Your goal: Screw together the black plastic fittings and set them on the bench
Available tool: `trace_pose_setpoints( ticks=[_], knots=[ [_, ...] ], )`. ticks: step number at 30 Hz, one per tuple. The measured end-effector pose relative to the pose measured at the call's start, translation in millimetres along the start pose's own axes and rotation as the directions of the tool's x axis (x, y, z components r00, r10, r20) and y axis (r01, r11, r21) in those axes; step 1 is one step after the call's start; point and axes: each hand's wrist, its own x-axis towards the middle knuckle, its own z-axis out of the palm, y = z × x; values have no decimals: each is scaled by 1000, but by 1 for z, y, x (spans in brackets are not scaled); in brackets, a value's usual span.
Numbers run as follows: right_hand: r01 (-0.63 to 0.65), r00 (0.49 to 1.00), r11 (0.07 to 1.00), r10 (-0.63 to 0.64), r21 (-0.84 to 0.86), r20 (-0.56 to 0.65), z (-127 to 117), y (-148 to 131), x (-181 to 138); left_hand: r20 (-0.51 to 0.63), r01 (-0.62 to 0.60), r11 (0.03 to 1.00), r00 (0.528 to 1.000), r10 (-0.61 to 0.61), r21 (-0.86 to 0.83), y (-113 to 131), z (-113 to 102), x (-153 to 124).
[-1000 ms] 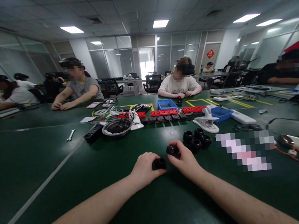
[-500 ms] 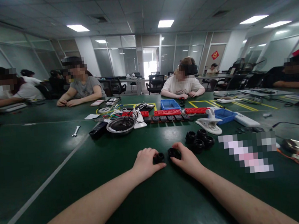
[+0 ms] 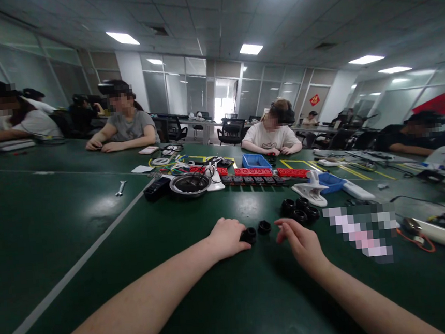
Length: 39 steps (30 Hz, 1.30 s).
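My left hand (image 3: 225, 237) rests on the green table (image 3: 96, 240), its fingers closed round a small black threaded plastic part (image 3: 248, 234). A second small black part (image 3: 264, 227) sits on the table just to the right of it, touched by neither hand. My right hand (image 3: 300, 242) hovers a little right of that part, its fingers loosely curled and holding nothing. Behind my right hand lies a cluster of several black round fittings (image 3: 299, 209).
A metal bowl (image 3: 189, 184), a black box (image 3: 157, 189), red and black strips (image 3: 254, 175), a blue tray (image 3: 256, 160), a white clamp (image 3: 310, 189) and a wrench (image 3: 120, 188) lie further back. Cables and white devices (image 3: 434, 226) lie at right. Other people sit across and along the sides.
My right hand has let go of its black part, which now sits on the table, and drawn back to the right. The view has tilted and swung left.
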Motion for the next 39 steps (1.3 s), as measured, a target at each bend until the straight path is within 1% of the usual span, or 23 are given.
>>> trace_pose_setpoints(
  ticks=[2,5,8,9,11,14,15,17,19,21,23,25,27,30,31,33,34,36,37,39],
  knots=[
    [-92,996,995,91,37,19,-3,-9,-11,-11,-16,1000,1000,16,24,3,1,-2],
    [-159,987,987,159,16,20,-4,-19,-25,-36,-43,998,998,45,54,11,5,-5],
    [-142,986,990,144,-26,82,-5,-24,-40,-37,-97,993,994,100,69,18,8,-8],
    [-126,988,991,129,-40,82,-5,-25,-45,-29,-120,990,992,122,70,20,8,-9],
    [-112,993,991,113,-75,19,-7,-24,-56,-11,-167,984,986,168,69,23,7,-11],
    [-113,985,986,96,-119,-141,-10,-23,-69,6,-216,974,976,216,66,32,5,-16],
    [-116,984,985,96,-127,-151,-11,-23,-71,7,-226,972,974,226,65,35,5,-18],
    [-141,987,979,127,-147,-99,-11,-25,-74,5,-242,968,970,243,62,43,5,-21],
    [-190,981,963,196,-193,14,-8,-30,-74,5,-264,963,965,264,59,50,6,-24],
    [-208,963,942,244,-264,111,-3,-36,-72,16,-306,951,952,306,51,53,7,-26],
    [-193,949,923,262,-333,177,1,-40,-70,44,-382,924,924,380,30,54,6,-27],
    [-174,941,909,267,-380,209,0,-38,-67,64,-451,893,891,450,-2,51,7,-27],
    [-161,938,893,271,-421,217,-8,-30,-64,46,-474,880,879,475,-27,47,8,-27],
    [-183,934,841,311,-509,177,-32,-1,-54,-22,-441,897,898,440,-46,40,14,-25],
    [-224,929,810,345,-542,131,-42,11,-50,-39,-423,905,906,421,-51,38,17,-24],
    [-339,898,742,439,-578,37,-59,36,-38,-57,-391,918,920,388,-66,35,20,-22],
    [-381,886,720,463,-581,-8,-65,47,-31,-60,-384,920,923,380,-76,33,22,-21],
    [-428,871,694,488,-579,-60,-73,65,-19,-55,-390,915,921,386,-99,31,22,-20],
    [-434,872,695,485,-573,-72,-74,71,-13,-52,-401,909,916,398,-111,30,22,-20],
    [-436,876,706,475,-558,-84,-75,76,-4,-53,-429,894,903,425,-128,29,21,-19]
  ],
)
